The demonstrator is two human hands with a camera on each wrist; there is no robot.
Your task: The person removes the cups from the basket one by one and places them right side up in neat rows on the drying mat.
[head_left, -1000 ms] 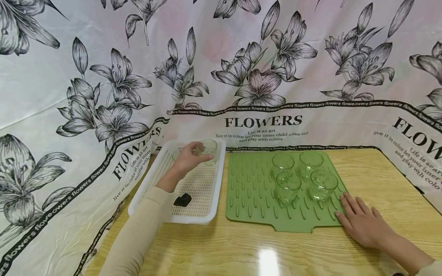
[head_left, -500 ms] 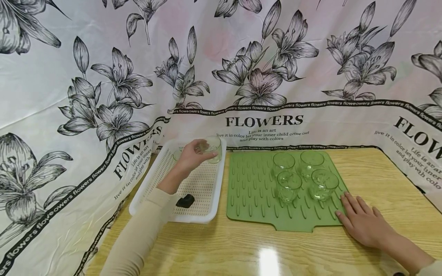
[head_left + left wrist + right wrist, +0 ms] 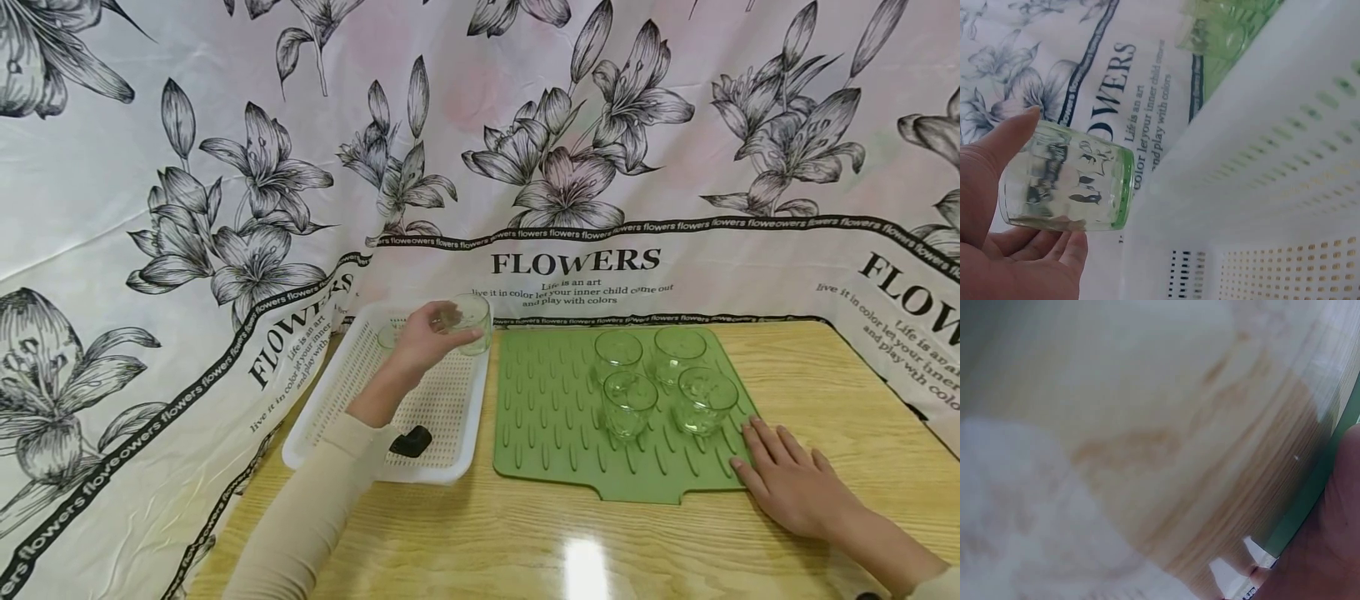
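Observation:
Between thumb and fingers, my left hand (image 3: pixel 425 340) grips a clear drinking glass (image 3: pixel 1072 178) over the far right part of the white perforated basket (image 3: pixel 463 454). In the left wrist view the glass shows dark printed marks and a greenish base. Another glass (image 3: pixel 387 336) is partly hidden behind the left hand in the basket. My right hand (image 3: pixel 798 482) rests flat at the right edge of the green mat (image 3: pixel 547 454), fingertips touching it. On the mat stand several clear glasses, among them a front one (image 3: pixel 628 404) and a right one (image 3: pixel 703 402).
A black object (image 3: pixel 411 442) lies in the basket near its front. The wooden table (image 3: pixel 510 542) carries basket and mat side by side. Behind them hangs a flower-printed cloth (image 3: pixel 570 275), close to the far edges of both.
My left hand has moved to the right and slightly up with the glass, toward the basket's right rim. The right hand has stayed in place on the mat's edge.

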